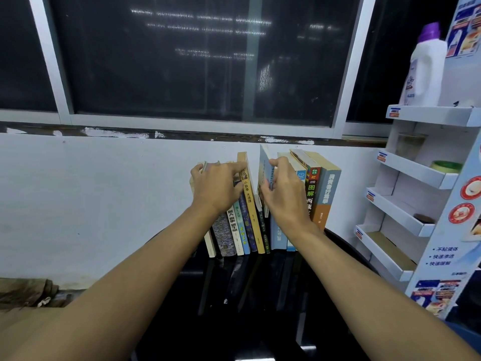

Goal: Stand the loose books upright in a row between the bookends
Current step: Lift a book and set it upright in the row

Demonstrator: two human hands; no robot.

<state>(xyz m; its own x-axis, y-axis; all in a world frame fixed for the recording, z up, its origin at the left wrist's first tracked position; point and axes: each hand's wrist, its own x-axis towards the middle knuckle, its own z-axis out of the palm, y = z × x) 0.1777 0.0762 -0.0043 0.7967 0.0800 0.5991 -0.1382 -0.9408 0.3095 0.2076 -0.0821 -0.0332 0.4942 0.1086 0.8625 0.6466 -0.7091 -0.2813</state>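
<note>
Several books stand upright in a row on a glossy black table (338, 246) against the white wall. My left hand (216, 186) rests over the tops of the left group, its fingertips on a tall tan-spined book (250, 204). My right hand (282, 188) grips a light blue book (265, 162) at the gap in the middle, thumb on one side and fingers on the other. To the right stand an orange-and-grey book (326, 194) and a red-topped one (312, 188). A narrow gap separates the two groups. No bookend is visible.
A white cardboard display rack (416, 173) with slanted shelves stands at the right, close to the books. On its top shelf is a white bottle with a purple cap (426, 66). A dark window runs above the wall.
</note>
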